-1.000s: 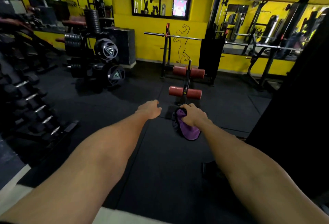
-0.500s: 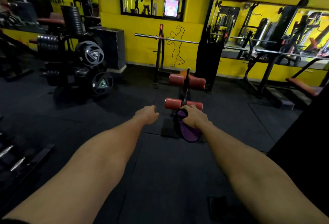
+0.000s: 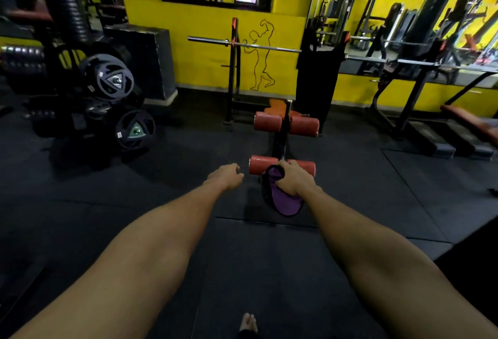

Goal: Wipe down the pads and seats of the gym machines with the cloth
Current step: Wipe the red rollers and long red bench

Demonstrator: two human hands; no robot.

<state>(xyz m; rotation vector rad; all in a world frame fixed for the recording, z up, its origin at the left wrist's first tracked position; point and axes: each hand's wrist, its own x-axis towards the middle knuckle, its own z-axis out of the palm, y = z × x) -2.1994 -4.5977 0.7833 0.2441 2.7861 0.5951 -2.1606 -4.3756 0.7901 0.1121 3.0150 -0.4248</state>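
A purple cloth (image 3: pixel 285 201) with a dark edge hangs from my right hand (image 3: pixel 293 179), which grips it in front of me. Just beyond that hand stands a low bench with two pairs of orange-red roller pads: the near pair (image 3: pixel 259 165) and the far pair (image 3: pixel 304 126), on a black post. My left hand (image 3: pixel 227 175) is stretched out to the left of the near roller, fingers loosely curled, holding nothing. An orange seat pad (image 3: pixel 277 104) shows behind the far rollers.
Weight plates on a rack (image 3: pixel 107 80) stand at the left. A barbell on a stand (image 3: pixel 242 45) is against the yellow wall. Another bench with a reddish pad (image 3: pixel 469 120) is at the right. Black rubber floor mats (image 3: pixel 161 177) lie all around; my bare foot (image 3: pixel 248 322) shows at the bottom.
The view has moved forward and to the right; the roller-pad bench is closer. Both arms stay stretched out, with the cloth still in my right hand.
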